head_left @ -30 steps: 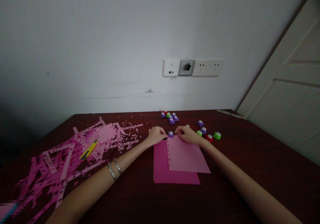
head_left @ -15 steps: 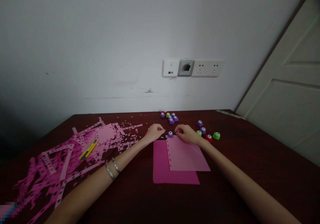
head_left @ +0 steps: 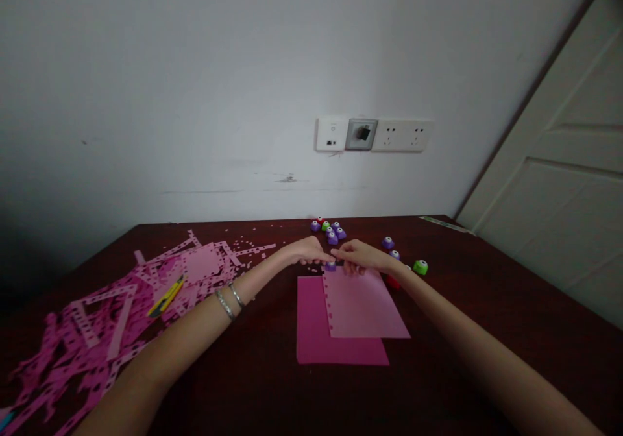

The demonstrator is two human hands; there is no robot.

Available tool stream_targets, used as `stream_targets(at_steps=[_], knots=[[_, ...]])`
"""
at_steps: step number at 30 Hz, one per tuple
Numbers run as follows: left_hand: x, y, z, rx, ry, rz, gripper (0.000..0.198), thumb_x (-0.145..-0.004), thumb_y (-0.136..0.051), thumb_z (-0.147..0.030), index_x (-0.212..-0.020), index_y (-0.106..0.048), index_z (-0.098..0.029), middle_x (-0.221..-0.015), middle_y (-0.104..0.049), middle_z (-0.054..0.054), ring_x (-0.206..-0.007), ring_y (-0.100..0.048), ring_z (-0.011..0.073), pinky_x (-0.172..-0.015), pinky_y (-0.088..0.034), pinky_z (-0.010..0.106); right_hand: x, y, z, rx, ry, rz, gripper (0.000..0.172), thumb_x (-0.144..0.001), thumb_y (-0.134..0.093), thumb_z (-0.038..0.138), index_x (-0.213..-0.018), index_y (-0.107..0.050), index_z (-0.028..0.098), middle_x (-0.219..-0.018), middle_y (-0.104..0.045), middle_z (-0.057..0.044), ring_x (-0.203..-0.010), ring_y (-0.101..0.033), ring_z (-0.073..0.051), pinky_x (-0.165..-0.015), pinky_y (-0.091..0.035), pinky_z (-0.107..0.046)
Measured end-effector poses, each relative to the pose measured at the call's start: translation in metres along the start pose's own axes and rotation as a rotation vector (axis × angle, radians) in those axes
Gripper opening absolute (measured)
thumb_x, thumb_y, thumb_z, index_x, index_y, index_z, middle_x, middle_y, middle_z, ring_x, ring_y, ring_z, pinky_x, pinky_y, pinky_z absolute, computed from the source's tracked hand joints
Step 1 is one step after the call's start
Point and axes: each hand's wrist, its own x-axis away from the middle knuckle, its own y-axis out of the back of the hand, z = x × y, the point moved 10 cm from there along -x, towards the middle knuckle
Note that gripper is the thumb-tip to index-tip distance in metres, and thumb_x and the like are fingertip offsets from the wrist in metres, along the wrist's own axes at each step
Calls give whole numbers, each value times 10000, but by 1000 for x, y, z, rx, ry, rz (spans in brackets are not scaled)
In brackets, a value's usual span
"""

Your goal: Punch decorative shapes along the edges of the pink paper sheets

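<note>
A small purple craft punch (head_left: 330,266) sits at the top left corner of a light pink sheet of paper (head_left: 365,306). My left hand (head_left: 307,250) comes in from the left, its fingers mostly curled and a fingertip on top of the punch. My right hand (head_left: 360,256) rests over the sheet's top edge, fingers bent down onto the paper and the thumb side reaching towards the punch. A row of punched holes runs down the sheet's left edge. Beneath it lies a darker pink sheet (head_left: 311,319).
Several craft punches (head_left: 333,236) cluster near the wall, and others, including a green punch (head_left: 420,267), lie right of my right hand. Pink paper scraps (head_left: 117,319) spread across the left side, with a yellow cutter (head_left: 166,296) on them.
My left hand has moved right onto the purple punch. My right hand has shifted slightly and its fingers now bend down at the sheet's top edge. The two hands are closer together.
</note>
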Motion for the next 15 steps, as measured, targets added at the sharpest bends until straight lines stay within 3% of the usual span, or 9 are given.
stream_targets(at_steps=[9,15], knots=[[-17,-23,17,53,169,285,321,-549,-723,-444,-539,-622,-140,-485,-472,3,-379,-295,36,-344,-171,179,-11,-13,-10,49,-58,176,586,-720,-460,688,-537,-519,134,-444,-496,3,-359,-393,-59,-358,-288,-196],[-22,-42,28,79,329,509,218,-612,-656,-334,-485,-600,-165,-413,-264,-44,-369,-115,28,-330,-85,168,-17,-19,-25,4,-161,255,603,-653,-504,720,-500,-493,137,-416,-451,30,-337,-345,-38,-339,-228,-183]])
